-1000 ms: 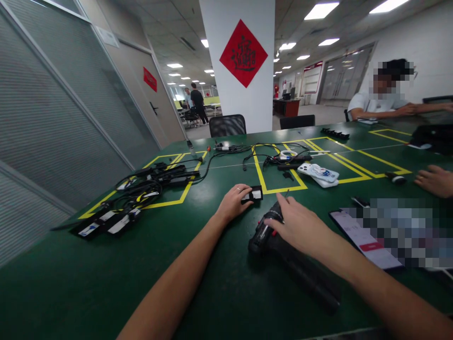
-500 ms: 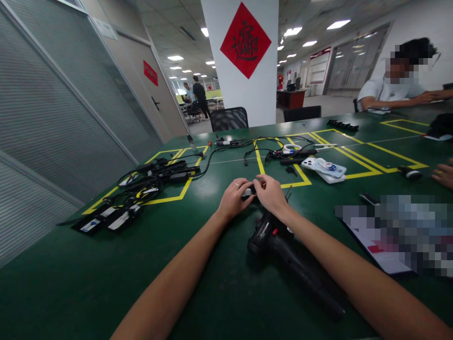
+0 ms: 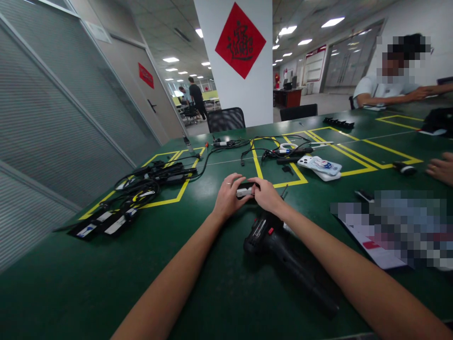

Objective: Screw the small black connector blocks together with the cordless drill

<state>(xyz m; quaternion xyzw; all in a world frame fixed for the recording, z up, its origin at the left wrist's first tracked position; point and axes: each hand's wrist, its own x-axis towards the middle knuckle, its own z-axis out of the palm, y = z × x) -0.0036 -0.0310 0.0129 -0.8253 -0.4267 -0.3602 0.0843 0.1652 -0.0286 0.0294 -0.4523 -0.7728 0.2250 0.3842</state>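
Note:
Both my hands meet over a small black part with a white label (image 3: 245, 191) on the green table (image 3: 88, 283). My left hand (image 3: 228, 197), a ring on one finger, curls round its left end. My right hand (image 3: 268, 194) pinches its right end. Just below my right wrist lies a black electric screwdriver (image 3: 279, 248), its bit end pointing away from me and its handle running toward the lower right.
Black adapters and cables (image 3: 141, 186) lie in a yellow-taped box at the left. More cables and phones (image 3: 319, 166) sit beyond my hands. A blurred sheet (image 3: 371, 245) lies at the right. Another person's hand (image 3: 440, 169) rests at the right edge; someone sits at the far right.
A second ago my right hand lay on the screwdriver; it let go and moved up to the small black part beside my left hand. Both hands now hold that part.

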